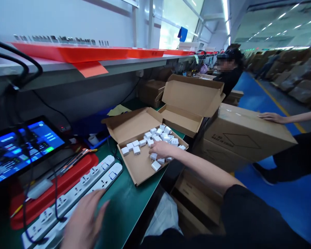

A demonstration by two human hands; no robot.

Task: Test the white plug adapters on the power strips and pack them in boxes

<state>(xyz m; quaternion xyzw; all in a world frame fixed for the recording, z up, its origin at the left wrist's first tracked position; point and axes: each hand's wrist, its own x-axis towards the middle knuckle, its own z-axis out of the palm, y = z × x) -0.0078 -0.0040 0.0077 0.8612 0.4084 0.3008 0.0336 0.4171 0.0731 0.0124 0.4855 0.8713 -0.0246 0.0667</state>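
Observation:
My right hand (pixel 161 149) reaches into an open shallow cardboard box (pixel 137 166) that holds several small white chargers (pixel 160 135). Its fingers curl down over the chargers near the box's right side; whether they grip one is hidden. My left hand (pixel 84 221) hovers low at the bottom left, fingers spread and blurred, over the near end of two white power strips (pixel 93 180) lying on the green bench mat (pixel 129 204). It holds nothing.
A lit tablet screen (pixel 20 148) stands at left above a red tray (pixel 54 190) with cables. Orange trays (pixel 75 52) line the shelf. A second open carton (pixel 191 100) sits behind. Another person's hand (pixel 273 117) rests on a large brown carton (pixel 243 138); a co-worker (pixel 229 72) stands farther back.

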